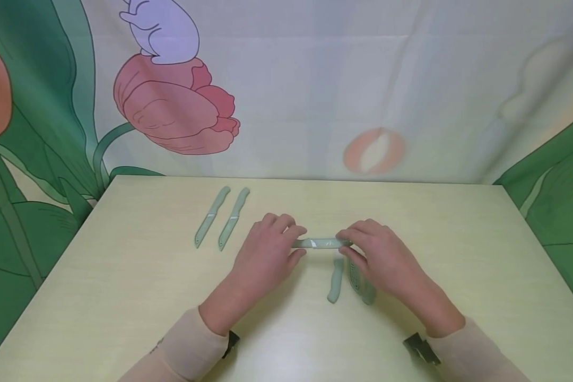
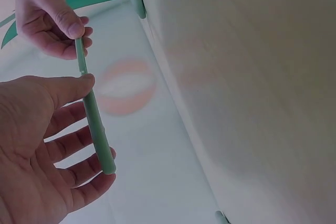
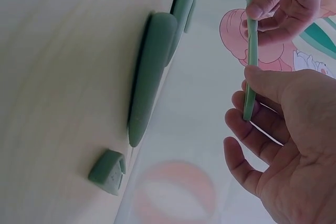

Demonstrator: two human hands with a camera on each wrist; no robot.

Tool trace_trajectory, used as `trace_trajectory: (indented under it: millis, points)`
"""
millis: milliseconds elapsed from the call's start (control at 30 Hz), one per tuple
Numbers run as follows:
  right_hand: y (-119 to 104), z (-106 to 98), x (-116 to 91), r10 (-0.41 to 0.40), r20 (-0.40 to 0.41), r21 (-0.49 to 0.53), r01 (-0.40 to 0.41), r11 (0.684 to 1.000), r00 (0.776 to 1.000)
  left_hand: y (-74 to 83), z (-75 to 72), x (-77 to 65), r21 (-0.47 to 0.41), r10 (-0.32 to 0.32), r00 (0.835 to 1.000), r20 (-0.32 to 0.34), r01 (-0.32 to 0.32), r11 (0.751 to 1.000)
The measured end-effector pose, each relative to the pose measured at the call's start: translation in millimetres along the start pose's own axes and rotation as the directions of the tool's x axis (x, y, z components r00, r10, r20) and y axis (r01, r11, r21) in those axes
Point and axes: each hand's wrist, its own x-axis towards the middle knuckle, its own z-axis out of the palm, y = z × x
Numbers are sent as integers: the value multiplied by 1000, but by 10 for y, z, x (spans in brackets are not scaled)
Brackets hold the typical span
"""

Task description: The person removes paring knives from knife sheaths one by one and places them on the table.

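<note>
A pale green knife in a matching blade cover (image 1: 322,243) is held level above the table. My left hand (image 1: 269,249) pinches its handle between thumb and fingers. My right hand (image 1: 377,254) pinches the covered blade end. The left wrist view shows the thick handle (image 2: 97,129) lying along the left fingers. In the right wrist view the slim cover (image 3: 251,56) runs between both hands. Beneath the right hand lie a green handle (image 1: 335,281), a green piece with small holes (image 1: 355,276) and another rounded green end (image 1: 369,294), partly hidden by the hand.
Two similar green knives, one on the left (image 1: 212,217) and one beside it (image 1: 234,218), lie side by side at the table's back left. A printed curtain (image 1: 291,106) hangs behind the pale table (image 1: 124,297). In the right wrist view, a small green piece (image 3: 108,172) sits near the table edge.
</note>
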Motion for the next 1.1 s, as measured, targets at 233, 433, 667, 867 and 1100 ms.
trace_trajectory:
  millis: [233, 433, 667, 867, 1100]
  points:
    - [10, 14, -9, -23, -24, 19, 23, 1000, 999, 20, -5, -13, 11, -3, 1000, 7, 3, 1000]
    - [1, -4, -4, -16, -24, 26, 17, 1000, 1000, 20, -7, -20, 15, -10, 1000, -3, 10, 1000]
    - [1, -18, 7, -12, -18, 23, 12, 1000, 1000, 19, -14, -15, 14, -12, 1000, -6, 12, 1000]
    - [1, -17, 12, 0, -3, 17, 0, 1000, 1000, 21, -18, -6, 3, -17, 1000, -7, 17, 1000]
    - [-3, -21, 12, 33, 50, 4, -34, 999, 998, 26, -20, -9, -13, -25, 1000, 5, 25, 1000]
